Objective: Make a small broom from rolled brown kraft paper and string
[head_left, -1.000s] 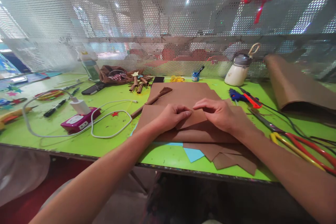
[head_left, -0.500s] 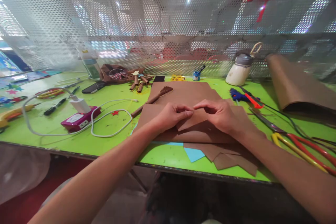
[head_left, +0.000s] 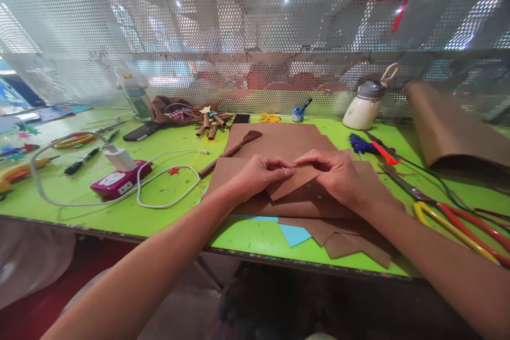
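Observation:
My left hand (head_left: 257,174) and my right hand (head_left: 338,174) both pinch a small piece of brown paper (head_left: 292,180), held between them just above a stack of larger brown paper sheets (head_left: 279,141) on the green table (head_left: 119,212). The fingers of both hands are curled and pressed on the piece's upper edge. Its lower corner hangs free and points toward me. A rolled brown paper stick with a fringed end (head_left: 233,151) lies on the sheets, left of my left hand.
A pink power bank (head_left: 119,180) with a white cable (head_left: 159,203) lies at left, with pens and phones behind. A blue glue gun (head_left: 364,146), scissors (head_left: 450,218), a white bottle (head_left: 362,106) and a brown paper roll (head_left: 446,127) sit at right. A perforated metal screen (head_left: 239,37) backs the table.
The small brown piece has tilted, so its lower corner now sticks out below my fingers. My hands stay in nearly the same place.

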Demonstrator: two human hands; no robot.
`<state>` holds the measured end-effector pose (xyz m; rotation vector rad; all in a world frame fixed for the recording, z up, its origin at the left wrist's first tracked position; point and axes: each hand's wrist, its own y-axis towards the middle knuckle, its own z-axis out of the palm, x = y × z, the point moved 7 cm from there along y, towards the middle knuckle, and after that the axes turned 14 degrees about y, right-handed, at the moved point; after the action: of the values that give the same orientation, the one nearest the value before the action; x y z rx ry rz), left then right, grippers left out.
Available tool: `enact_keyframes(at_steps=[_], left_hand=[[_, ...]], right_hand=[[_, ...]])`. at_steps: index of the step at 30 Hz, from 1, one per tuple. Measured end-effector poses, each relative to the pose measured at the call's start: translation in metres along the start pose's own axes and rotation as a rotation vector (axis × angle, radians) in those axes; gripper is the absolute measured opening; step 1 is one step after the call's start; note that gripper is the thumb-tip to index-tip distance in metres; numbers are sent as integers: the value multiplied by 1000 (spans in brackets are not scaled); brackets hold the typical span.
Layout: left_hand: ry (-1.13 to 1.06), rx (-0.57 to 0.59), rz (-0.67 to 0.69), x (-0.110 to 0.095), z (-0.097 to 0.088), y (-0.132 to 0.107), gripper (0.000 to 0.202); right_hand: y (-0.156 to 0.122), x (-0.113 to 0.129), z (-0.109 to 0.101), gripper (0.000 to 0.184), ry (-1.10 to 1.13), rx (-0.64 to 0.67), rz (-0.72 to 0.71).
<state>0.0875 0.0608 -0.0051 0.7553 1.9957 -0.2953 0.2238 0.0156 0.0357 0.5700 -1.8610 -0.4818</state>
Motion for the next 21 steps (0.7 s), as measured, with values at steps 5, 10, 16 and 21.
enact_keyframes(at_steps=[5,10,16,21], left_hand=[[-79,2,-27,2,0,0,29],[-86,50,-43,-1,4,-2,31],[-144,73,-52,-1,6,-3,31],[-259,110,-57,-2,9,-4,27]], right_hand=[[-1,6,1,31,-16,23,-130],[-2,-2,1,33,1,10,-117],[-1,-7,-1,24,99,-42,-39],[-2,-18,-2,15,217,-80,80]])
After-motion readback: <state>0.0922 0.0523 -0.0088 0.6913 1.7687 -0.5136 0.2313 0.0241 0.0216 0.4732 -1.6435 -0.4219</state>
